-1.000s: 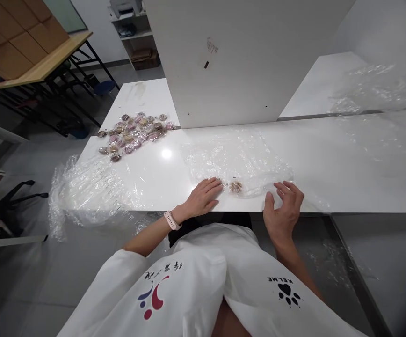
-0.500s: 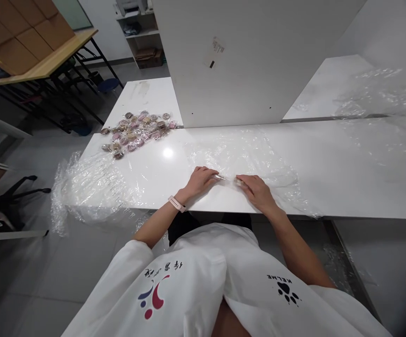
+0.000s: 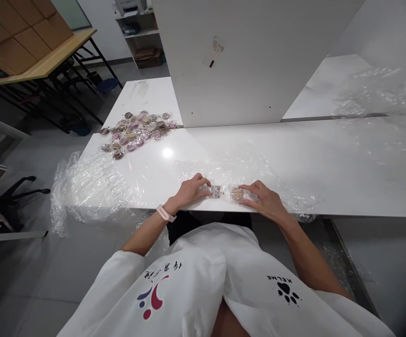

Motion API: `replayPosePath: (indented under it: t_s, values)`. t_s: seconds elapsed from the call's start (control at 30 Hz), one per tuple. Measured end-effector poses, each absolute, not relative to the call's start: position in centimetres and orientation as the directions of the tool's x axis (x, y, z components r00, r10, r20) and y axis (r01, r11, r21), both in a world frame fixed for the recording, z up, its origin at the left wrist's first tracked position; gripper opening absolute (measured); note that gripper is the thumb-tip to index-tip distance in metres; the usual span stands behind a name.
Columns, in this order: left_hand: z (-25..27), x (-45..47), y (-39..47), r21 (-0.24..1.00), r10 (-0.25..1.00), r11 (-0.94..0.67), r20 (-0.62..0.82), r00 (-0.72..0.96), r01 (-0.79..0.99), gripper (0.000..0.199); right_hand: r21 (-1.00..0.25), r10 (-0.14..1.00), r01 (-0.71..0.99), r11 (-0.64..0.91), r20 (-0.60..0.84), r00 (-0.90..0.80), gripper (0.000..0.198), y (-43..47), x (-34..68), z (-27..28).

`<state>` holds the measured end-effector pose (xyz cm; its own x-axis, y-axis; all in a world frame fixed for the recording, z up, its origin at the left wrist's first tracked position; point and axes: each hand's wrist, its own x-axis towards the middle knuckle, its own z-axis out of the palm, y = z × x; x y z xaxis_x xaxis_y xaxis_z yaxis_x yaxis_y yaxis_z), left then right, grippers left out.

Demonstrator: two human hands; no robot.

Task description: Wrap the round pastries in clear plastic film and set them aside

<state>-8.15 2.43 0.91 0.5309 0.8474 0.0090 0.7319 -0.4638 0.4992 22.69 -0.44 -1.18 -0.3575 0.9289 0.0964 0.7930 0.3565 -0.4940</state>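
Two small items in clear plastic lie side by side at the near edge of the white table, a brown wrapped sweet (image 3: 215,191) on the left and a tan wrapped sweet (image 3: 237,194) on the right. Thumb and fingers of my left hand (image 3: 191,191) pinch the left end of the brown one. My right hand (image 3: 264,201) grips the right side of the tan one between thumb and fingers. Under and behind them spreads a sheet of clear plastic wrap (image 3: 231,161), and its near edge seems folded over the sweets. Their exact kind is hard to make out through the plastic.
Several wrapped sweets (image 3: 138,131) are heaped at the table's left. A stack of clear plastic sheets (image 3: 97,185) overhangs the left front edge. An upright white panel (image 3: 238,93) stands behind the work area. More clear plastic (image 3: 378,93) lies at the far right.
Both hands have moved slightly towards me and apart, with fingers more opened out around the sweets, which now show plainly. The plastic sheet has been drawn nearer.
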Motion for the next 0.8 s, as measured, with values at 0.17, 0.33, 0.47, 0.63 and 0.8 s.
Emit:
replayPosePath:
  t_s: [0.17, 0.33, 0.47, 0.63, 0.8]
  values:
    - [1.7, -10.3, 0.5, 0.489, 0.786, -0.527, -0.030, 0.617, 0.695, 0.042, -0.479, 0.864, 0.747, 0.461, 0.053, -0.500, 0.043, -2.8, 24.1, -0.7]
    - [1.9, -9.7, 1.9, 0.527, 0.846, -0.344, -0.185, 0.500, 0.777, 0.049, -0.541, 0.918, 0.786, 0.300, -0.059, -0.391, 0.052, -1.6, 23.4, 0.2]
    - [2.1, -8.0, 3.3, 0.343, 0.925, -0.220, -0.225, 0.307, 0.913, 0.049, -0.402, 0.968, 0.896, 0.186, -0.082, -0.238, 0.052, 0.3, 22.2, 0.4]
    - [1.7, -7.1, 0.8, 0.197, 0.852, -0.518, 0.213, 0.479, 0.833, 0.025, -0.294, 0.877, 0.846, 0.446, 0.334, -0.346, 0.030, -1.0, 21.2, 0.1]
    - [-0.7, -8.0, -0.8, 0.330, 0.752, -0.655, 0.203, 0.627, 0.679, 0.042, -0.381, 0.817, 0.722, 0.577, 0.266, -0.512, 0.044, -2.7, 21.0, -1.4]
